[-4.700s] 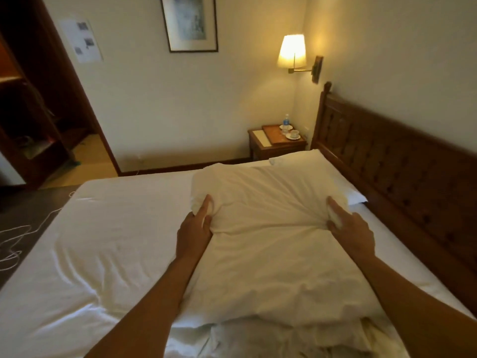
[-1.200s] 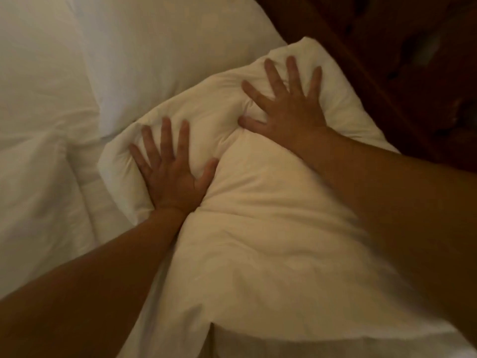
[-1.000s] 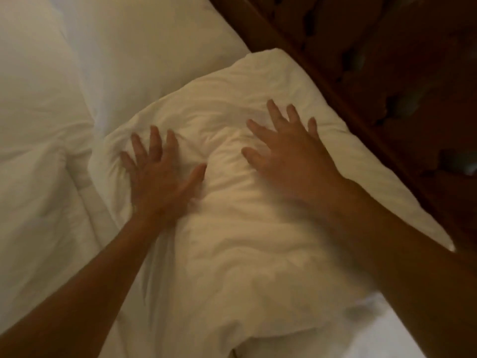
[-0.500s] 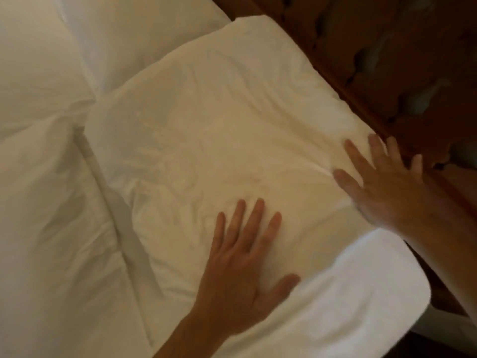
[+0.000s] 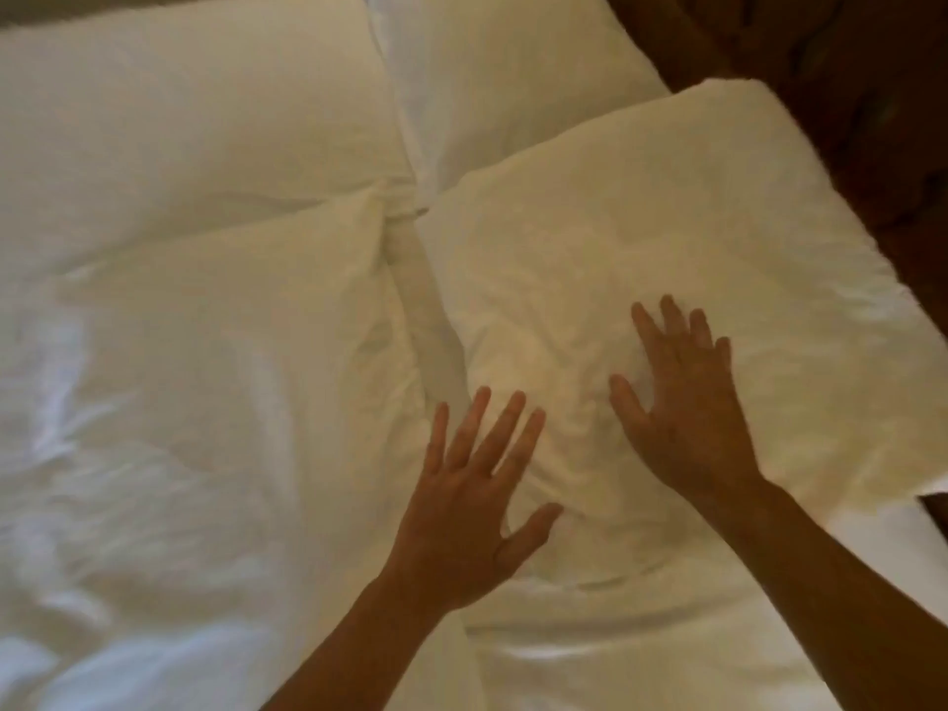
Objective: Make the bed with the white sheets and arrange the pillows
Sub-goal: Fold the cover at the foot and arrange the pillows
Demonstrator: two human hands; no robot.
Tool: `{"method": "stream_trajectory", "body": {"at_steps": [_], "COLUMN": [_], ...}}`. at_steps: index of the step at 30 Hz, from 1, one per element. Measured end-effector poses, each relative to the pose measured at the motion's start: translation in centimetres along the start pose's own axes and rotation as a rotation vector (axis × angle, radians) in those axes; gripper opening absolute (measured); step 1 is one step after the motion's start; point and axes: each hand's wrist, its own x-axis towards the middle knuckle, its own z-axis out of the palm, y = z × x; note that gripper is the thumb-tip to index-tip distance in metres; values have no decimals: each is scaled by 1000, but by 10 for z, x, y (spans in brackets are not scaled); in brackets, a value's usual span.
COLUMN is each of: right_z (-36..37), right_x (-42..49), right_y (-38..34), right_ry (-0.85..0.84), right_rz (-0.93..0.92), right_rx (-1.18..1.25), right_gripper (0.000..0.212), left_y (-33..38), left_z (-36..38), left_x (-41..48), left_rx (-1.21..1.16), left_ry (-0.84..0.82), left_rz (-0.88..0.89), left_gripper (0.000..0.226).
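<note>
Both hands lie flat with fingers spread and straight, gripping nothing. The right hand presses the middle of the near pillow, and the cover creases around its palm. Half a second earlier it was out at the pillow's edge by the dark wooden headboard, and it has since come inward. The left hand has slid from the pillow's centre to its left edge, where the pillow meets the white sheet. The pillow lies flat at the head of the bed, its long side against the headboard, with a second pillow just beyond it, the two meeting at a corner. The sheet spreads rumpled to the left.
</note>
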Motion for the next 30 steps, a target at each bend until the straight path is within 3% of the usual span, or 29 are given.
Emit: {"method": "stream_trajectory", "body": {"at_steps": [7, 10, 13, 16, 20, 23, 25, 30], "right_z": [87, 118, 140, 160, 172, 168, 161, 109], "right_x": [-10, -14, -25, -35, -39, -37, -37, -38], "right_y": [-155, -208, -236, -246, -256, -256, -253, -251], "right_ry": [-206, -325, -350, -300, -284, -266, -157, 17], "right_rz": [-190, -137, -20, 99, 165, 150, 107, -10], "right_rx": [210, 303, 371, 267, 182, 165, 242, 422], "right_gripper": [70, 74, 77, 78, 78, 80, 83, 72], "left_y": [-169, -232, -270, -273, -262, -256, -251, -218], "left_z": [-105, -132, -127, -87, -70, -78, -89, -149], "left_x": [-117, -177, -223, -253, -245, -242, -238, -196], "left_rx": [192, 204, 26, -96, -244, -274, -344, -447], "left_ry": [170, 184, 130, 20, 210, 272, 277, 492], "left_rz": [-467, -786, -1139, -1134, -1234, -1116, -1142, -1119], "left_gripper": [81, 90, 92, 77, 99, 78, 63, 54]}}
